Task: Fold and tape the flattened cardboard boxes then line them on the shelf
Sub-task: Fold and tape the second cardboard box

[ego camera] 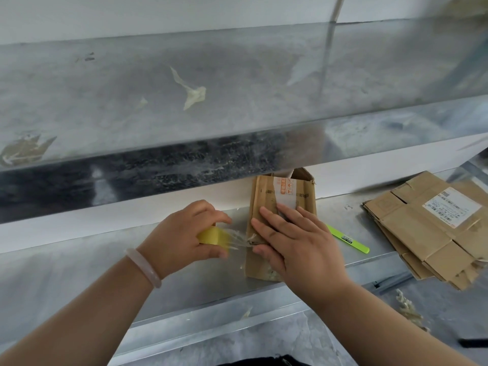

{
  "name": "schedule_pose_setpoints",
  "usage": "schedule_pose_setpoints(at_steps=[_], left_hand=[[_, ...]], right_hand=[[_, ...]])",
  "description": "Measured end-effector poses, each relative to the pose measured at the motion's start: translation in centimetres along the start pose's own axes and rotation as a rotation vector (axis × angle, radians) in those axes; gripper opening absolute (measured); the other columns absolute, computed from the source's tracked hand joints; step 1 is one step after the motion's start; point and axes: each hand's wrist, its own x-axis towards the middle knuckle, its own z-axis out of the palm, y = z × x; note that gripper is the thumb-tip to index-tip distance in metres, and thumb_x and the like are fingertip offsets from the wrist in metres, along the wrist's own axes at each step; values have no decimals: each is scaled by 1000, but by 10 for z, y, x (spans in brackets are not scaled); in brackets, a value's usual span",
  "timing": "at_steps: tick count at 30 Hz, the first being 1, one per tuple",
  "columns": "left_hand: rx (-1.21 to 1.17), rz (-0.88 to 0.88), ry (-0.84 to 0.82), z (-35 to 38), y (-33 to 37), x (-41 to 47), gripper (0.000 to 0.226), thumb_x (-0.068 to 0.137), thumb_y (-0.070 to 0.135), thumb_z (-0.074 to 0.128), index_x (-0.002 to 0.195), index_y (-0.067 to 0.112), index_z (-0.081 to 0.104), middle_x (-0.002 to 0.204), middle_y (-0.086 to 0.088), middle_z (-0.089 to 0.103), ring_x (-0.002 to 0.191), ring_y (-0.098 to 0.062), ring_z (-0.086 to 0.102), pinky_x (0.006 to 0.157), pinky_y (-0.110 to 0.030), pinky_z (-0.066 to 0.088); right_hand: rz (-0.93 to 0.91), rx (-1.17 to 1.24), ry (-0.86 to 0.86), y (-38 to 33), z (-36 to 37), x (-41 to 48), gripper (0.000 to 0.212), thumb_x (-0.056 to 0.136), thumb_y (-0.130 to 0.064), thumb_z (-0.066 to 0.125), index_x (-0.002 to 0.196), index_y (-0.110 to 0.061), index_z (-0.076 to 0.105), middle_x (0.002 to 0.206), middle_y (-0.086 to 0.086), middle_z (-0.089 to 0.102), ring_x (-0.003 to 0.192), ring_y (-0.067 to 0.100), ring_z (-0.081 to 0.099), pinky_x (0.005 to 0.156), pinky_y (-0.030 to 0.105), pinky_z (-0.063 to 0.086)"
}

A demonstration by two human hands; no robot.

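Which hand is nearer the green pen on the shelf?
Right. The right hand presses flat on the box just left of the green pen; the left hand grips the tape roll farther left.

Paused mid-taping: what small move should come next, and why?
Probably pull the roll slightly further left to tauten the tape. The left hand grips the roll, a short crumpled strand runs from it to the box, and the right hand presses flat on the box with its thumb at the strand's end, so that end looks anchored.
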Motion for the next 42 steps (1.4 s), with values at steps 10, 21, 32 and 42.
schedule_pose_setpoints(at_steps=[10, 21, 32, 42], left_hand=[[46, 34, 163, 13, 16, 0, 22, 85, 47, 62, 92, 30, 74, 95, 13, 54, 68, -3, 51, 65, -24, 43], [19, -37, 248, 15, 32, -2, 24, 85, 38, 59, 78, 23, 75, 93, 13, 57, 60, -1, 46, 60, -20, 38], [-78, -168, 180, 15, 33, -13, 34, 78, 53, 61, 99, 28, 72, 97, 17, 51, 86, -2, 53, 71, -12, 45], [-125, -149, 221, 13, 34, -18, 22, 78, 42, 61, 84, 24, 73, 93, 11, 53, 83, -4, 52, 74, -7, 37]], right_hand=[[-36, -31, -117, 0, -6, 1, 43, 97, -50, 43, 130, -30, 62, 136, -6, 59, 128, 23, 54, 105, 46, 45], [957, 202, -387, 100, 12, -61, 57, 102, -41, 31, 154, -22, 18, 160, 2, 19, 147, 21, 12, 121, 42, 14], [1125, 243, -333, 93, 19, -80, 10, 99, -18, 44, 106, -13, 48, 93, 13, 55, 73, 27, 52, 66, 40, 46], [845, 585, -64, -53, -89, -79, 26, 92, -53, 45, 87, -41, 66, 71, -8, 67, 61, 11, 60, 53, 22, 45]])
